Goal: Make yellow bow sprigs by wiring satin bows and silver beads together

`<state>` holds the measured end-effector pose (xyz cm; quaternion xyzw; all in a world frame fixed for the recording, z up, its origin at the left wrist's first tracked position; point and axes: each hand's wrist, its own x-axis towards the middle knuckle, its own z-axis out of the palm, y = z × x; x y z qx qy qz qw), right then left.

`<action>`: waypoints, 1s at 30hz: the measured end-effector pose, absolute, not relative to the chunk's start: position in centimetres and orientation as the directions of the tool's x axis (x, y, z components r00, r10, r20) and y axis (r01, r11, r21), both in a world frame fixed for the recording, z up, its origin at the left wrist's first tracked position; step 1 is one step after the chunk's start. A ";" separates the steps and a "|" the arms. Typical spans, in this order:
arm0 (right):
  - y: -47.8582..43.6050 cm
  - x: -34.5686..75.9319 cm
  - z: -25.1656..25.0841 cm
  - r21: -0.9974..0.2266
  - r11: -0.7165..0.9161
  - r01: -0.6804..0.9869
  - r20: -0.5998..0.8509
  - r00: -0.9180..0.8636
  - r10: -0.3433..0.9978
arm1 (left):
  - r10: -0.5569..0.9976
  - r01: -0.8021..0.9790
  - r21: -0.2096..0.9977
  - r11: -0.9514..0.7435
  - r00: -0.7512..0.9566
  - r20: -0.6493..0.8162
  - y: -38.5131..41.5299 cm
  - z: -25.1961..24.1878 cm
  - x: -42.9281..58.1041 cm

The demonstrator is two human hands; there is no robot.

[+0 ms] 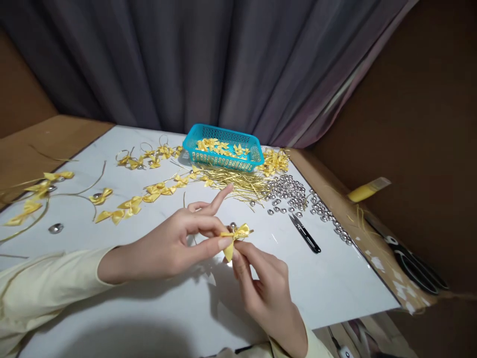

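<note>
A yellow ribbon bow (241,230) with a small silver bell (233,226) is held up over the white table. My left hand (186,236) pinches the bow from the left between thumb and fingers, with one finger raised. From the right and below, my right hand (263,278) grips the bow's lower part between thumb and forefinger. A gold tie shows at the bow's centre and sticks out to the right. My fingers partly hide the bow's underside.
A blue basket (223,165) of bows stands behind gold ties (238,183). Silver bells (286,191) lie right, near black thread snips (305,233). Finished bows (130,205) spread leftward. Scissors (413,266) and a yellow-handled cutter (368,189) lie at the right edge.
</note>
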<state>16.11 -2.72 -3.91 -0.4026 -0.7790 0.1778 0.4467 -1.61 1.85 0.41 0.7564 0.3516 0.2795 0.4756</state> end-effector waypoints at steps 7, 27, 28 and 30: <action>-3.2 16.1 -3.6 -0.647 0.595 0.476 0.475 -0.359 0.804 | 0.760 0.279 0.880 -0.384 0.636 0.130 1.7 0.2 -1.6; -1.6 19.5 0.5 -0.399 0.646 0.650 0.533 -0.409 0.741 | 0.675 0.440 0.784 -0.439 0.737 -0.035 2.6 1.4 -2.2; -1.1 19.5 0.9 -0.369 0.661 0.654 0.497 -0.462 0.735 | 0.670 0.449 0.785 -0.426 0.740 -0.060 2.6 1.4 -2.2; -0.2 19.2 1.6 -0.352 0.688 0.634 0.399 -0.564 0.723 | 0.661 0.474 0.782 -0.405 0.743 -0.108 2.6 1.6 -2.2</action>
